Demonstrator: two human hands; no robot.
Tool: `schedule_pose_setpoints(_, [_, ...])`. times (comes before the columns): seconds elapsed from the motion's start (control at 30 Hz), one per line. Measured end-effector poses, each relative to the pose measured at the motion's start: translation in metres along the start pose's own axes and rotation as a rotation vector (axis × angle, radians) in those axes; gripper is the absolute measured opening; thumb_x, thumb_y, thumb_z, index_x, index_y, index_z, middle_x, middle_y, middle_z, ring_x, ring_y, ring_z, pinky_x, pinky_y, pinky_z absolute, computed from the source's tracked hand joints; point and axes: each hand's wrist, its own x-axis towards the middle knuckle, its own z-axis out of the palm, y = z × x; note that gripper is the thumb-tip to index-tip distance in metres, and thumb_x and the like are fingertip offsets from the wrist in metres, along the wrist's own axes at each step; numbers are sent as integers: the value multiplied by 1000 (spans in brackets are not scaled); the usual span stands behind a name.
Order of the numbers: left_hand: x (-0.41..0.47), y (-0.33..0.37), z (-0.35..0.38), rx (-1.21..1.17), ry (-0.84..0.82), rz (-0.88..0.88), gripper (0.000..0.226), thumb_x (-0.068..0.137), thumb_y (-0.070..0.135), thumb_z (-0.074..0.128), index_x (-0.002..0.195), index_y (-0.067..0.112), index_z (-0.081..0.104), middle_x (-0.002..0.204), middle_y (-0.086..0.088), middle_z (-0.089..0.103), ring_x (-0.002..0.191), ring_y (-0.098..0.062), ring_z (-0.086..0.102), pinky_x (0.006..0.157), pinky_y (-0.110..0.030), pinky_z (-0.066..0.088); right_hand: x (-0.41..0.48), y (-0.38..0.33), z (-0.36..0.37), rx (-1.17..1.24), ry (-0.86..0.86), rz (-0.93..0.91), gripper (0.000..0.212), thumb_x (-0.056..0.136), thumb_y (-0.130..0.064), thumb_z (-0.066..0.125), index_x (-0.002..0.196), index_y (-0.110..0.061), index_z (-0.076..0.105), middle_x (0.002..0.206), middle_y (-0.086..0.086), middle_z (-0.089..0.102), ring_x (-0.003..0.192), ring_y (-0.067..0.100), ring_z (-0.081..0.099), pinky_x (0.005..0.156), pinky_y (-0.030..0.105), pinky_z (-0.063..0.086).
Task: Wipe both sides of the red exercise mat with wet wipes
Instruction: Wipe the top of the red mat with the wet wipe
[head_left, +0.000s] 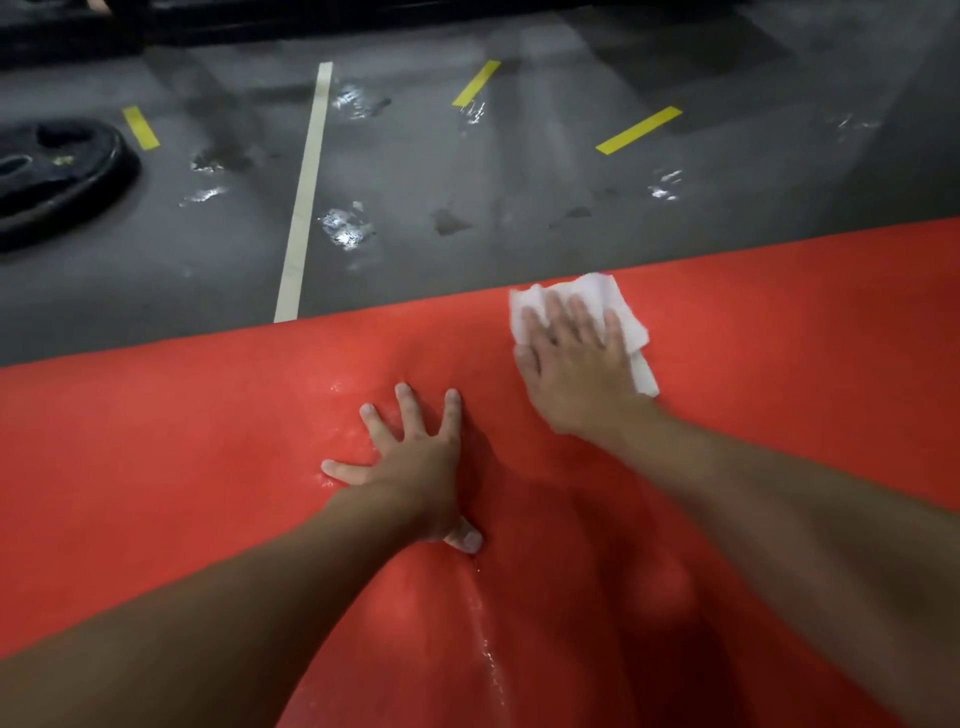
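Mat (156, 467): one, red, spread on the floor and filling the lower half of our view. Its far edge runs slantwise from left to right.
Mat surface: we note one raised fold running from the left thumb toward us, with a wet sheen along it. More sheen shows beside the left fingers.
Floor (467, 171): grey and glossy, seen beyond the mat's far edge.
Arms: two, bare, both reaching out over the mat.
Weight plate (52, 171): one, black, flat on the floor at far left, well apart from the mat.
White line (306, 192): one, running down the floor to the mat's far edge.
Left hand (415, 467): flat on the mat near its middle, fingers straight and spread, palm pressing down, holding nothing.
Right hand (576, 374): fingers straight and close together, laid flat on the wipe and pressing it onto the mat. We see no curl around it.
Wipe (587, 296): one, white, crumpled, on the mat just inside its far edge. It sticks out past the fingertips and on the right side of the hand.
Yellow strips: three on the floor, at left (141, 128), centre (476, 83) and right (638, 130).
Wet patches: several shiny spots on the floor, too blurred for a firm count.
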Motion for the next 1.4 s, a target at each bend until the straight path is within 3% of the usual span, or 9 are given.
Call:
schedule_pose_setpoints(0.13, [0,-1,0,1,-3,5,150,58,39,92,144,44,-30,148,-7,-48,137,-47,-35,94,-86,10,7,11,-2,1,-35,-256,67,94,-50,-4,156,-38,21,165,-5,16,152,17,13,122,47,6])
schedule_pose_setpoints(0.27, [2,0,1,5,-2,2,151,57,38,92,144,44,-31,147,-7,-49,137,-47,-35,94,-86,9,41,8,0,92,-20,120,53,103,-46,16,155,-36,20,165,-3,13,152,22,7,120,52,2])
schedule_pose_setpoints(0.43, [1,1,0,-1,-3,1,151,57,38,92,145,43,-30,148,-6,-48,137,-46,-35,95,-86,10,29,-23,2,49,-63,-345,67,93,-53,-6,155,-41,16,165,-8,12,152,17,7,121,50,-1])
schedule_pose_setpoints(0.6, [3,-1,2,-12,-9,3,152,57,37,93,144,44,-31,147,-5,-50,137,-45,-37,93,-87,7,51,-17,1,66,-24,-17,53,102,-47,15,154,-37,21,164,-2,18,151,24,10,120,55,3])
schedule_pose_setpoints(0.77, [2,-2,2,-13,6,11,152,56,38,93,145,42,-30,148,-5,-48,137,-45,-36,94,-86,6,12,-30,5,44,-40,-449,60,98,-48,3,155,-38,21,165,-6,14,152,18,10,121,48,1])
schedule_pose_setpoints(0.9, [3,-4,4,-23,11,7,153,55,38,93,145,43,-30,148,-4,-49,137,-44,-37,94,-86,5,31,-17,1,61,-11,-75,54,104,-46,16,156,-35,18,166,-3,12,152,20,8,121,50,3])
schedule_pose_setpoints(1.07, [3,-4,4,-24,27,20,152,55,39,93,146,41,-28,149,-4,-47,137,-45,-36,94,-86,5,-7,-27,2,63,-43,-423,52,103,-46,13,155,-40,19,166,-8,11,153,16,7,121,47,0])
schedule_pose_setpoints(1.2, [4,-4,5,-29,30,20,152,55,40,93,146,43,-28,149,-4,-47,138,-44,-36,94,-86,5,9,-24,-2,67,-42,-80,53,104,-47,15,156,-40,15,166,-5,7,153,19,3,121,50,-1])
schedule_pose_setpoints(1.4, [2,-10,7,-41,67,11,155,52,43,94,149,32,-26,153,2,-41,141,-39,-32,96,-85,6,-18,-20,-2,53,-19,-371,55,102,-45,9,154,-40,24,164,-7,18,152,17,14,121,46,5])
